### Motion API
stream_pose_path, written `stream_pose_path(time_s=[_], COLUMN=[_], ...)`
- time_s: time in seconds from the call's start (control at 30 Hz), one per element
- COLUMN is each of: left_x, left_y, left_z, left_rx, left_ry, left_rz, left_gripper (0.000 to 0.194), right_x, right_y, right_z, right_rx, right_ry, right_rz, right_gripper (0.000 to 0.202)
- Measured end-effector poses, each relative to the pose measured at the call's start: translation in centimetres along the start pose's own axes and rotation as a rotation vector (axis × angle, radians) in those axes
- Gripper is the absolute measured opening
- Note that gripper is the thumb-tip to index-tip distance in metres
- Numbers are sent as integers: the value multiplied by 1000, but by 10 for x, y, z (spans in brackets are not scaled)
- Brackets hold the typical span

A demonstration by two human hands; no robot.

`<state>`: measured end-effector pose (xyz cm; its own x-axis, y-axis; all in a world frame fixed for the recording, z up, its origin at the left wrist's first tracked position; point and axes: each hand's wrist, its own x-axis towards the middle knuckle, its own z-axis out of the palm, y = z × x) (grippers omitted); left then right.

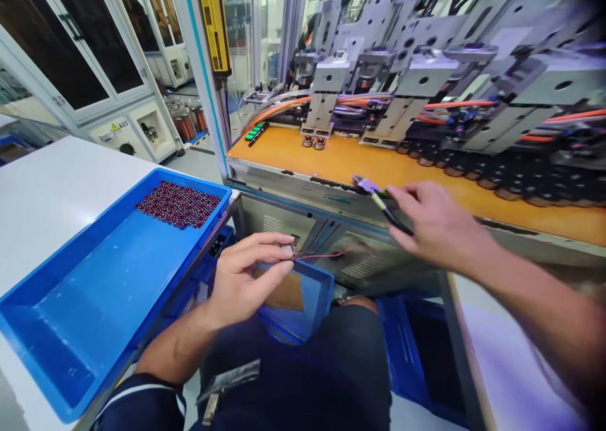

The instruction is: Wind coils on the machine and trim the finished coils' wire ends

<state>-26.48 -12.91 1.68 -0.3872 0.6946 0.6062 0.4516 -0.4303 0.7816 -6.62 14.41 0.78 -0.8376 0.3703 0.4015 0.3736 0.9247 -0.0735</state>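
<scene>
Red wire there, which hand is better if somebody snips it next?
Probably the right hand: it holds the pliers. The left hand pinches the small part that the red wire trails from, so it seems better for steadying.

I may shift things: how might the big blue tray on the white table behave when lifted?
The blue tray would probably feel heavier at its far end, where the small parts are packed. They could slide if it tilts, since the rest of its floor looks bare. Its straight walls suggest stiffness.
</scene>
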Motion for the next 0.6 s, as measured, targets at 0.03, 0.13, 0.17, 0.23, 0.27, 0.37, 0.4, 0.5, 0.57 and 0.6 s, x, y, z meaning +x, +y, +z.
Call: stream_pose_path(time_s=[0.03,0.13,0.17,0.23,0.27,0.37,0.4,0.5,0.57,0.6], left_x=[1,3,4,6,7,8,8,6,6,5], left_y=[-1,-2,-2,-2,-2,-1,-1,1,2,3], left_z=[1,5,6,8,9,11,11,11,11,11], left_rx=[2,23,28,35,38,52,56,63,63,62], left_ry=[-6,-24,-32,-44,-49,-59,-60,-58,-57,-57], left_rz=[4,15,19,27,31,32,32,39,46,49], left_gripper=[20,17,16,14,14,14,15,16,15,15], right_x=[-16,-61,-74,-95,-103,-115,-116,-114,-109,-106], right_y=[-14,-68,-87,-118,-130,-149,-151,-152,-152,-153], right_z=[0,3,4,5,5,4,3,3,2,2], right_rx=[30,357,509,805,929,1178,1224,1306,1335,1347], right_ry=[17,43,1,-110,-156,-235,-256,-306,-315,-308], right_rz=[-2,44,73,135,159,173,168,164,160,156], right_gripper=[53,42,37,39,44,59,61,63,63,63])
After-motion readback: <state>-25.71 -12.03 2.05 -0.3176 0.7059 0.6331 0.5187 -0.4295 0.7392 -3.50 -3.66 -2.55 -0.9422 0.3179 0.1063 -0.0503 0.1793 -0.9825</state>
